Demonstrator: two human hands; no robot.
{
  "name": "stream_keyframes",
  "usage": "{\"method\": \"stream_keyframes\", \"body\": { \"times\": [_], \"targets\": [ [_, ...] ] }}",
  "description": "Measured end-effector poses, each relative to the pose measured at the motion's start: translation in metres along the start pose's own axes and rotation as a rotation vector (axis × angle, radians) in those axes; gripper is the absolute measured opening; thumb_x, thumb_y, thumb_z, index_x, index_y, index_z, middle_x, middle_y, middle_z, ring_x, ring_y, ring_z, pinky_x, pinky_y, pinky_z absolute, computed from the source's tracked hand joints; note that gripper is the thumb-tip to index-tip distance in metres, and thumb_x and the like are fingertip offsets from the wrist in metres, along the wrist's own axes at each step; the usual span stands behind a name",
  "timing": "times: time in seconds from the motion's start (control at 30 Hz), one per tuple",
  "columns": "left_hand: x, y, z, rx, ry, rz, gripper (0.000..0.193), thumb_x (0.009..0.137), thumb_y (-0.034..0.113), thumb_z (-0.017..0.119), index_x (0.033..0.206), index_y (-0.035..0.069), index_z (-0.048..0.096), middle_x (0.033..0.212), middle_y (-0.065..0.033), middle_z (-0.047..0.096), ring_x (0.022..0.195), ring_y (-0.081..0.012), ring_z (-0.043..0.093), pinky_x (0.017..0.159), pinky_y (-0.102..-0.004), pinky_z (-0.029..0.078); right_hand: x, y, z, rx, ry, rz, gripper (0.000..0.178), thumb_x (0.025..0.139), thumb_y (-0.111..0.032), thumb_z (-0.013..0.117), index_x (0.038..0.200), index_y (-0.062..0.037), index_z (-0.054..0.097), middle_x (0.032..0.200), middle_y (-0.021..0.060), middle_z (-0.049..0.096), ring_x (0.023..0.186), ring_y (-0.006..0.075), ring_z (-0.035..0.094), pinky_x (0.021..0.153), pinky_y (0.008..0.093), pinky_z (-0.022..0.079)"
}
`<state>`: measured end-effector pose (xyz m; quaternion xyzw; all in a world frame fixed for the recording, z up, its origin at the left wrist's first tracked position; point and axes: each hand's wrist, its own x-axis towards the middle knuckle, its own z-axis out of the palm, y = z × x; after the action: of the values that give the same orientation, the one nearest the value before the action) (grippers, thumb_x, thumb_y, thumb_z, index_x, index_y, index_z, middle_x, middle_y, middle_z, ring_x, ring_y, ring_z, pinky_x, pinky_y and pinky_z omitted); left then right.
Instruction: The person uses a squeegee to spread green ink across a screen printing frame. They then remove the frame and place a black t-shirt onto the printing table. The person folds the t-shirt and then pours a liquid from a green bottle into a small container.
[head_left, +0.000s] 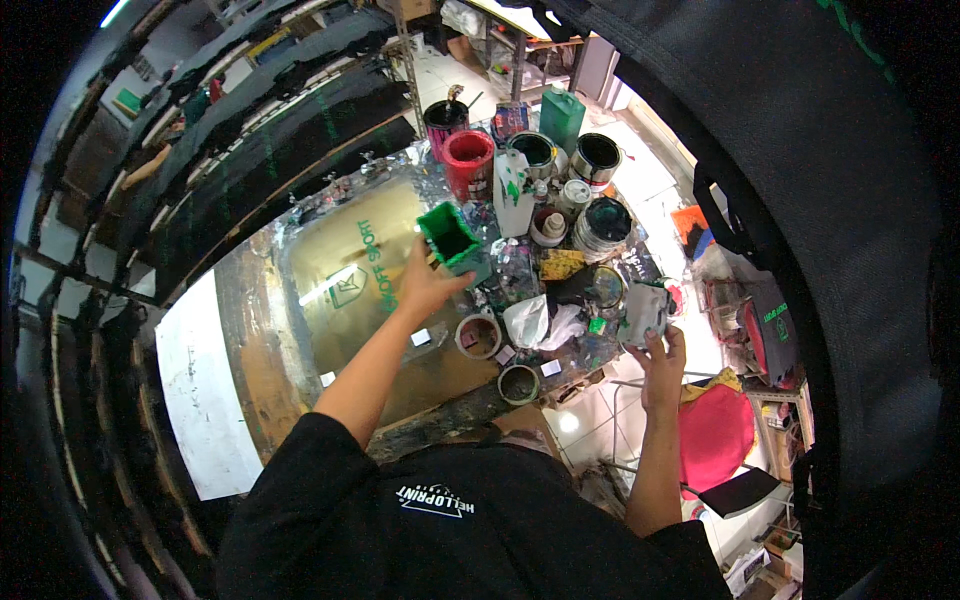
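Note:
In my left hand (428,287) is a square open-topped container (436,216), its inside and rim coated in green ink. The fingers grip its lower sides, above the right part of a framed printing screen (385,325) with green lettering and a logo on its yellowish mesh. My right hand (660,352) is raised at the table's right side. Its fingertips are closed on a greyish, stained piece (646,312) whose kind I cannot make out. A crumpled white plastic bag (545,322) lies between my hands.
Behind the container stand a red can (468,165), a black-smeared can (603,224), a stained white jug (513,195) and a green jug (562,120). Tape rolls (478,337) lie near the front edge. A red-seated chair (716,440) is at right. Dark hanging fabric (770,130) fills the far right.

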<state>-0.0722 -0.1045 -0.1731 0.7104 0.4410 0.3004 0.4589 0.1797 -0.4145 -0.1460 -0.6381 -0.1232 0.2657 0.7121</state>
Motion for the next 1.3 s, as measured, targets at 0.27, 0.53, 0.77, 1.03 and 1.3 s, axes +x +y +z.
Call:
{"method": "stream_keyframes", "body": {
  "times": [0.27,0.53,0.77,1.03,1.3],
  "targets": [
    [-0.02,-0.062,-0.019,-0.026,0.21,0.002,0.086,0.06,0.023,0.09,0.129,-0.003,0.045,0.118,-0.0201,0.063,0.11,-0.0316,0.061,0.094,-0.0411,0.049,0.008,0.045,0.109,0.266,-0.312,0.209,0.041,0.088,-0.005,0.067,0.12,-0.0006,0.042,0.115,0.0162,0.059,0.106,0.0268,0.062,0.095,0.0438,0.052],
    [-0.047,-0.054,0.007,0.171,0.343,-0.112,0.092,0.059,0.04,0.091,0.126,-0.001,0.043,0.117,-0.0204,0.051,0.114,-0.0395,0.05,0.097,-0.0472,0.042,0.009,0.062,0.187,0.13,-0.427,0.103,0.059,0.081,-0.004,0.077,0.125,-0.0002,0.038,0.12,0.014,0.056,0.112,0.023,0.057,0.098,0.0357,0.047],
    [-0.043,-0.09,-0.036,0.182,0.06,0.07,0.121,0.056,0.047,0.092,0.146,-0.001,0.028,0.142,-0.0212,0.042,0.132,-0.038,0.043,0.109,-0.0457,0.038,0.008,0.068,0.228,-0.501,-0.35,-0.363,0.1,0.068,-0.022,0.088,0.145,0.0009,0.027,0.132,0.0216,0.05,0.119,0.0295,0.052,0.103,0.0398,0.042],
    [0.039,-0.101,-0.09,-0.061,-0.583,0.243,0.104,0.064,0.032,0.091,0.148,0.005,0.036,0.143,-0.0188,0.05,0.132,-0.0305,0.047,0.11,-0.0402,0.038,0.005,0.066,0.253,-0.601,-0.434,-0.42,0.096,0.066,-0.02,0.089,0.139,-0.0025,0.03,0.125,0.0199,0.054,0.115,0.0292,0.056,0.098,0.0402,0.044],
    [0.047,-0.115,-0.074,-0.026,-0.519,0.263,0.09,0.065,0.037,0.089,0.136,-0.002,0.049,0.126,-0.0226,0.062,0.118,-0.0353,0.059,0.102,-0.0401,0.044,0.0,0.07,0.26,-0.555,-0.536,-0.424,0.082,0.072,-0.009,0.082,0.138,-0.004,0.035,0.125,0.0172,0.054,0.113,0.0266,0.057,0.099,0.0387,0.045]
  ]
}}
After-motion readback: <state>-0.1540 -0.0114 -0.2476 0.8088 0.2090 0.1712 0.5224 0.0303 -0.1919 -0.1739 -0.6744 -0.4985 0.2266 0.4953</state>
